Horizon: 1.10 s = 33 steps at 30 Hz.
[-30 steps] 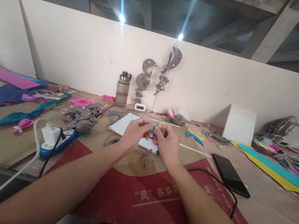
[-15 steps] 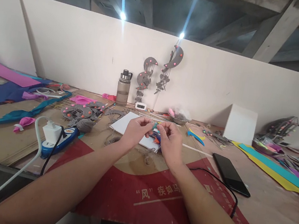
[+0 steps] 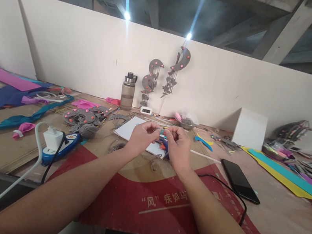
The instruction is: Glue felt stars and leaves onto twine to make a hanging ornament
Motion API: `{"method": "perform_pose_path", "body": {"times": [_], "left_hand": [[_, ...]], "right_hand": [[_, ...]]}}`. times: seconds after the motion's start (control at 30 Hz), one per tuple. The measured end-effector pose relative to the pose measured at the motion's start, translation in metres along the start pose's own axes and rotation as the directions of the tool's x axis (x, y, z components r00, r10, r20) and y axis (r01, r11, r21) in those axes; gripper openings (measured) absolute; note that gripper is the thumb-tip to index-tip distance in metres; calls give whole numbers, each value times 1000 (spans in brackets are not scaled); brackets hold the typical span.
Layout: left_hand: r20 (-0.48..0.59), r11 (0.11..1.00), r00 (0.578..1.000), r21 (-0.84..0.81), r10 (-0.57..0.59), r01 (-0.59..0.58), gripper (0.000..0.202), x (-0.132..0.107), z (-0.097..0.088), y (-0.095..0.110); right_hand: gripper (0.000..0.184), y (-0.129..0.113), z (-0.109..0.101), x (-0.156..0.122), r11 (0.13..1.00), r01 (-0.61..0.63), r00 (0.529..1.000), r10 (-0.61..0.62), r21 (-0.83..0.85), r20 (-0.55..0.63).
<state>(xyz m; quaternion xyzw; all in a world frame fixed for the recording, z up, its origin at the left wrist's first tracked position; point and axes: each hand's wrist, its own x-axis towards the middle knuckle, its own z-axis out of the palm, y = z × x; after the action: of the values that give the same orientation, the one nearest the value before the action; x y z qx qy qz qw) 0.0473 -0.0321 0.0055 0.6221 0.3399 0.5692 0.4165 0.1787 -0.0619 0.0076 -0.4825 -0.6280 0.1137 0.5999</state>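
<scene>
My left hand (image 3: 142, 136) and my right hand (image 3: 179, 147) meet over the middle of the table, fingertips pinched close together. Between them shows a small teal piece (image 3: 162, 132), too small and too covered to name, and both hands pinch at it. Below them lies a white sheet or board (image 3: 129, 127), partly hidden by my left hand. Something blue and orange (image 3: 164, 145) peeks out beside my right hand. Thin grey cord (image 3: 154, 164) lies loosely just nearer to me, and a coil of it (image 3: 117, 147) sits to the left.
A black phone (image 3: 239, 181) with a cable lies right, a blue power strip (image 3: 60, 151) left. Grey felt pieces with coloured dots (image 3: 85, 117) lie beyond the strip. A water bottle (image 3: 128, 91) and small digital clock (image 3: 146, 110) stand by the white partition (image 3: 89, 50).
Both hands stay nearly in place, with the fingertips shifting slightly around the small teal piece. The whole view has moved a little.
</scene>
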Motion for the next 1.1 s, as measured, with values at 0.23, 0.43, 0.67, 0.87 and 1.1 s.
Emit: {"method": "perform_pose_path", "body": {"times": [0.23, 0.43, 0.67, 0.87, 1.1], "left_hand": [[6, 999, 999, 21, 37, -37, 15, 1, -1, -4], [35, 995, 997, 67, 65, -68, 14, 3, -5, -3], [125, 1000, 992, 2, -21, 21, 11, 8, -9, 2], [155, 989, 981, -70, -121, 133, 15, 12, -10, -2], [33, 995, 999, 95, -7, 3, 8, 7, -6, -5]], "right_hand": [[18, -1, 0, 2, 1000, -9, 1000, 8, 25, 17], [21, -2, -4, 4, 999, -32, 997, 32, -12, 70], [24, 2, -3, 6, 981, -172, 970, 152, 95, 189], [24, 12, 2, 7, 976, -201, 962, 179, 90, 209], [16, 19, 9, 0, 997, -41, 992, 49, -72, 117]]}}
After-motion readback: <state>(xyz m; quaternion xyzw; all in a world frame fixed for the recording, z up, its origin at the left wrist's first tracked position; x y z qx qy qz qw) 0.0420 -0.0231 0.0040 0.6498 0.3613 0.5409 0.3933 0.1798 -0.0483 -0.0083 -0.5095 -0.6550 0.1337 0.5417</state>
